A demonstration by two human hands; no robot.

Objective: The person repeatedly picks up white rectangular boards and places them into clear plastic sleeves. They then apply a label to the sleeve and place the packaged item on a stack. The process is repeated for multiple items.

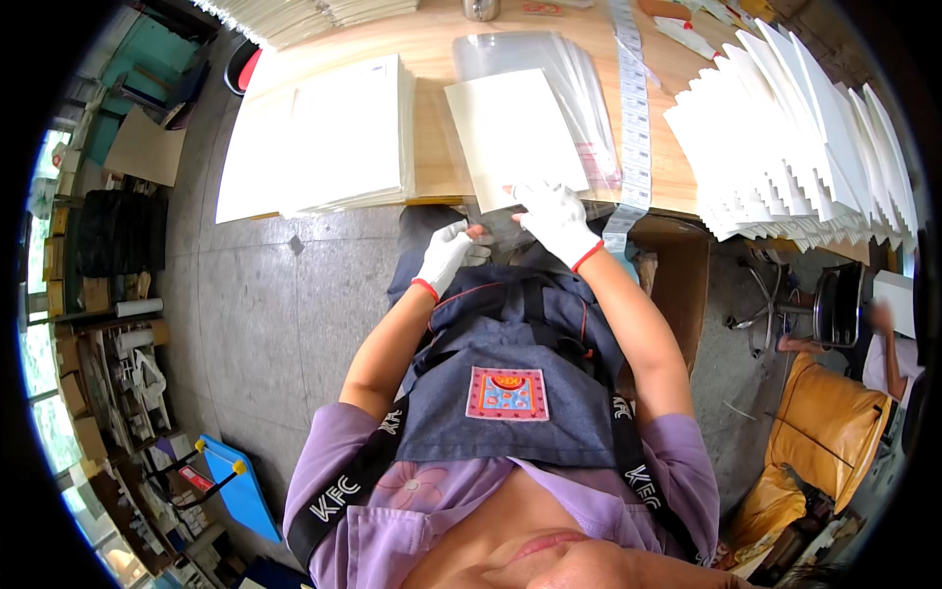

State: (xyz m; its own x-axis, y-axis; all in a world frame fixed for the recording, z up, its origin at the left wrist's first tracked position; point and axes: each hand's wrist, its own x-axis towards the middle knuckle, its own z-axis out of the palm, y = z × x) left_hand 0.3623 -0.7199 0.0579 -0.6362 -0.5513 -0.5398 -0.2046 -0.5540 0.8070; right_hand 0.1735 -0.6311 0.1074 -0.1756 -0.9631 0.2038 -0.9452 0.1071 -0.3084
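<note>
A cream sheet (515, 133) lies tilted over a stack of clear plastic sleeves (579, 88), its near edge reaching past the table edge. My right hand (559, 224), in a white glove with a red cuff and bare fingertips, grips the sheet's near right corner. Below that edge, transparent film (502, 234) shows faintly between my hands. My left hand (453, 257), gloved the same way, is closed with its fingers curled beside this film. What it pinches, if anything, is hard to see.
A thick stack of white sheets (339, 137) sits left on the wooden table (437, 147). Fanned white folded stacks (785, 147) stand right. A printed label strip (633, 128) hangs over the near edge above a cardboard box (677, 285). A person (893, 353) sits far right.
</note>
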